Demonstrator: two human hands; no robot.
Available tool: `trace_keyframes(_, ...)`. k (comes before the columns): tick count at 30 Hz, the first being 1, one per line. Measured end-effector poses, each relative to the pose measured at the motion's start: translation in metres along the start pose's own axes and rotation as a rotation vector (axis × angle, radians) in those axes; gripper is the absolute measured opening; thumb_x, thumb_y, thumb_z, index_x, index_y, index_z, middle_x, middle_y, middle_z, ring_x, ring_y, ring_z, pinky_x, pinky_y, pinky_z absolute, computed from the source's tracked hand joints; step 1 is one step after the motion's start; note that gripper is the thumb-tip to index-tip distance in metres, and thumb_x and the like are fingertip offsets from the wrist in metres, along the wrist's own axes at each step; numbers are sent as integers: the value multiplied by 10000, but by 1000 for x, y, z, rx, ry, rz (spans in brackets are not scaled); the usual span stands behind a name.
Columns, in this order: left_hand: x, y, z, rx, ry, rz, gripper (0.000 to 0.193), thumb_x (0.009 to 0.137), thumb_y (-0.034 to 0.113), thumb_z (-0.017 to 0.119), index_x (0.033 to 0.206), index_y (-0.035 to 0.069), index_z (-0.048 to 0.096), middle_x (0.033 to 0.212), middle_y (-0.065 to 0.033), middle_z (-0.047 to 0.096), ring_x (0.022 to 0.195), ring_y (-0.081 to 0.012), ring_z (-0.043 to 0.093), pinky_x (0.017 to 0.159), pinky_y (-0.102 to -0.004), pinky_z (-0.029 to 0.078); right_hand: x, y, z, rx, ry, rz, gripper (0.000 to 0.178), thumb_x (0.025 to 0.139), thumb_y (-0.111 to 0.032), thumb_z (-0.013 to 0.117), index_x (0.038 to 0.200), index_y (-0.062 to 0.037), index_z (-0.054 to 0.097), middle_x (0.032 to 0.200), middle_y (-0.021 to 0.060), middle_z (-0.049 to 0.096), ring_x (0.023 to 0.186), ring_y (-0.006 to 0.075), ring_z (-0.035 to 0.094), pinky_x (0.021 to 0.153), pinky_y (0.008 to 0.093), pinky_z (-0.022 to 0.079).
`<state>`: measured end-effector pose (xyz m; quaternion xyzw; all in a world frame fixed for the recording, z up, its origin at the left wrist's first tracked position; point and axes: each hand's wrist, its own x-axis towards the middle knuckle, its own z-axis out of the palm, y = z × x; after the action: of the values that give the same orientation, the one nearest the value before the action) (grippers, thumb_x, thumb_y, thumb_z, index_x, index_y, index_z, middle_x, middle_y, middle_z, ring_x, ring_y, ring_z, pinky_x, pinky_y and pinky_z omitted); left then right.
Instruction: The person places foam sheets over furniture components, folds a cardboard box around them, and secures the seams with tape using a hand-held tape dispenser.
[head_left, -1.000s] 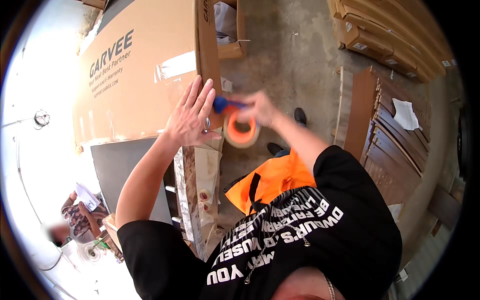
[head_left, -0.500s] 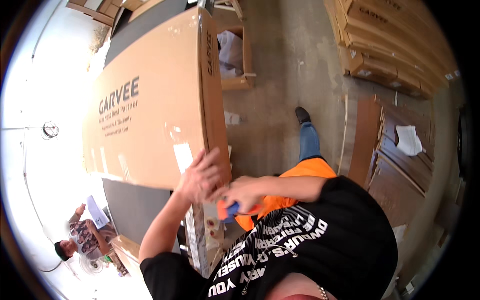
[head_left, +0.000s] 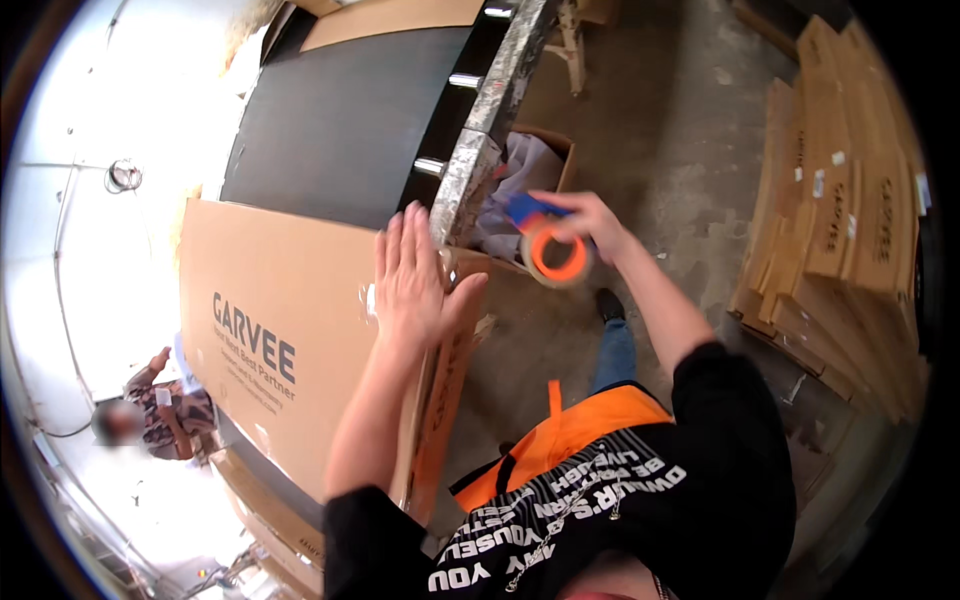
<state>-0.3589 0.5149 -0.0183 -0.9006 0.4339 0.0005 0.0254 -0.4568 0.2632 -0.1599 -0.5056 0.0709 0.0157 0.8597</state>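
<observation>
Hands were divided: the left hand (head_left: 415, 285) was pressed flat, fingers spread, on the large cardboard box (head_left: 290, 340) near its taped edge, while the tape dispenser (head_left: 553, 250) was gripped by the right hand (head_left: 590, 222) just beyond; sealing appeared partly done.

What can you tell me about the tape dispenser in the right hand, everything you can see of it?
The tape dispenser is a hand-held one with a blue handle part and an orange ring around a roll of pale tape, the hollow core facing the camera. The right hand grips it from above, off the far corner of the big cardboard box. Whether tape runs to the box is unclear.
</observation>
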Motion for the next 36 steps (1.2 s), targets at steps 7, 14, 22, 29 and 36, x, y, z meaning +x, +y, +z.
trace_keyframes(7, -10, -8, -11, -134, -58, -123, 1001, 843, 725, 475, 1502, 4, 251, 1593, -186, 180, 1478, -442, 5, 1187, -555, 9, 208, -31, 75, -413, -942, 336, 625, 628, -47, 746, 1246, -55, 656, 810, 36, 679, 648, 73, 545, 611, 264, 479)
trace_keyframes(14, 12, 3, -19, -234, -157, -108, 508, 880, 566, 535, 1111, 131, 658, 1305, -46, 579, 1430, -406, 268, 1187, -567, 69, 28, -29, 79, -1042, -764, 8, 464, 573, -373, 726, 957, -114, 751, 815, 113, 678, 734, 315, 671, 717, 405, 546)
trace_keyframes(22, -47, -8, 6, -388, 352, -448, 738, 916, 534, 521, 1417, 4, 404, 1586, -215, 192, 1487, -386, 94, 1196, -529, 27, -52, -9, 131, -677, -945, -254, 801, 712, -236, 760, 1397, 8, 424, 1365, 210, 512, 1183, 360, 570, 993, 433, 475)
trace_keyframes(29, -365, -48, -4, 226, 565, -1508, 881, 816, 363, 749, 1472, -22, 305, 1539, -254, 265, 1427, -417, 226, 1183, -503, 164, -69, -6, 117, 555, 64, 123, 621, 727, -249, 587, 1310, -50, 511, 1273, 123, 589, 1169, 306, 577, 1021, 470, 451)
trace_keyframes(36, -539, -26, 84, -1380, 1049, -1488, 709, 972, 572, 448, 1443, 43, 416, 1377, -131, 529, 1185, -287, 566, 1023, -399, 437, -15, 12, 246, 429, 315, -242, 625, 690, -9, 510, 1312, -38, 456, 1218, 72, 544, 1133, 197, 536, 1028, 321, 399)
